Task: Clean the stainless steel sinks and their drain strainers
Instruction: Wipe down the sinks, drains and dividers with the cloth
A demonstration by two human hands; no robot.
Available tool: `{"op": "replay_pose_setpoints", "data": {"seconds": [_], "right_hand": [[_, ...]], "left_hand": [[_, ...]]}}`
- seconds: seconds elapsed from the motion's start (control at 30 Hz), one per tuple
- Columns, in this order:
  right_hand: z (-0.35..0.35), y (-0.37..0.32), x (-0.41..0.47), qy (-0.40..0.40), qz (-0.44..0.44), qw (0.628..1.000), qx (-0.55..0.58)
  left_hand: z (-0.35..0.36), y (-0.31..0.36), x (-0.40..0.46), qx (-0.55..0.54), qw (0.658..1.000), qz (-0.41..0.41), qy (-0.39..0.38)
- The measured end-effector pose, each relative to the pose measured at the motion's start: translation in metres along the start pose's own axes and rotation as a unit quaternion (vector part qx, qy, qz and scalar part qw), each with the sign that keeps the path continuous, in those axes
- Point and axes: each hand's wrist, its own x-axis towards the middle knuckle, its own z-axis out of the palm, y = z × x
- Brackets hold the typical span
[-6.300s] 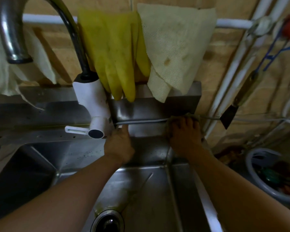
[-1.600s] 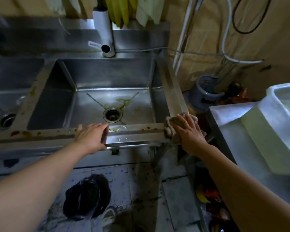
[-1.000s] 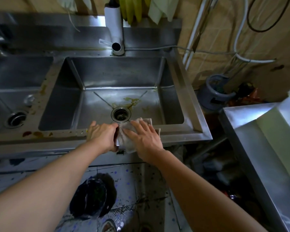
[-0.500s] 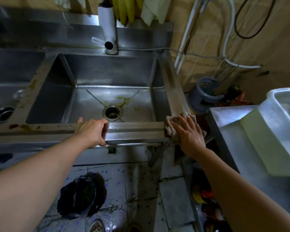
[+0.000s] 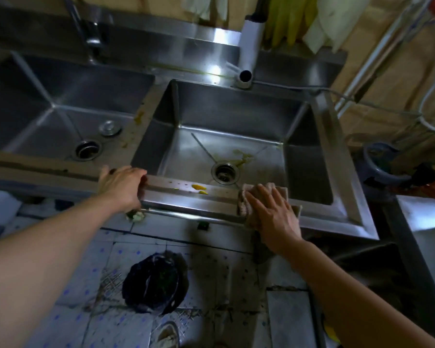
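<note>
Head view shows us two stainless steel sinks side by side. Our right hand (image 5: pixel 274 217) lies flat, fingers (image 5: pixel 261 197) straight and spread, pressing a beige cloth (image 5: pixel 246 204) onto the front rim (image 5: pixel 186 194) of the right sink (image 5: pixel 236 116); the cloth drapes over the rim's edge. Our left hand (image 5: pixel 121 184) curls its fingers over the same rim near the divider between the basins, gripping it. Between our hands, yellow specks (image 5: pixel 199 188) lie on the rim. The right drain strainer (image 5: pixel 224 172) sits in its basin floor with yellowish residue (image 5: pixel 241 156) just behind it. The left sink (image 5: pixel 48 104) holds its own drain strainer (image 5: pixel 87 149), and a round metal stopper (image 5: pixel 109 127) lies near it. A dark bag (image 5: pixel 153 285) sits on the tiled floor below.
</note>
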Motion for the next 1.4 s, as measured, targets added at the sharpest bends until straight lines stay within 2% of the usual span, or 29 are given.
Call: {"op": "replay_pose_setpoints", "data": {"seconds": [0.13, 0.27, 0.37, 0.57, 0.8, 0.97, 1.17, 1.3, 1.4], "right_hand": [[0.008, -0.076, 0.042, -0.003, -0.040, 0.999, -0.003], [0.014, -0.144, 0.079, -0.008, -0.082, 0.996, 0.025], [0.017, -0.173, 0.094, -0.005, -0.110, 0.993, 0.028], [0.012, -0.121, 0.077, -0.001, -0.105, 0.994, 0.021], [0.001, -0.019, 0.026, -0.028, -0.012, 0.999, -0.019], [-0.004, 0.024, 0.006, -0.050, 0.037, 0.998, -0.020], [-0.005, 0.006, 0.008, -0.064, 0.042, 0.997, -0.024], [-0.002, -0.044, 0.028, -0.053, -0.001, 0.998, -0.018], [0.000, -0.088, 0.048, -0.052, -0.033, 0.998, -0.009]], "left_hand": [[-0.007, -0.007, 0.004, 0.010, 0.999, 0.037, 0.008], [-0.011, -0.004, 0.007, 0.004, 0.999, 0.037, -0.003], [-0.011, -0.006, 0.008, 0.003, 0.999, 0.044, 0.021], [-0.008, -0.007, 0.010, 0.005, 0.999, 0.046, -0.006], [-0.010, -0.002, 0.009, 0.018, 0.999, 0.020, -0.023], [-0.011, -0.001, 0.008, 0.029, 0.999, 0.002, -0.022], [-0.010, -0.002, 0.007, 0.025, 0.999, 0.023, -0.022], [-0.009, -0.021, 0.000, -0.017, 0.998, 0.053, -0.038], [-0.012, -0.056, -0.006, -0.012, 0.999, 0.028, -0.025]]}}
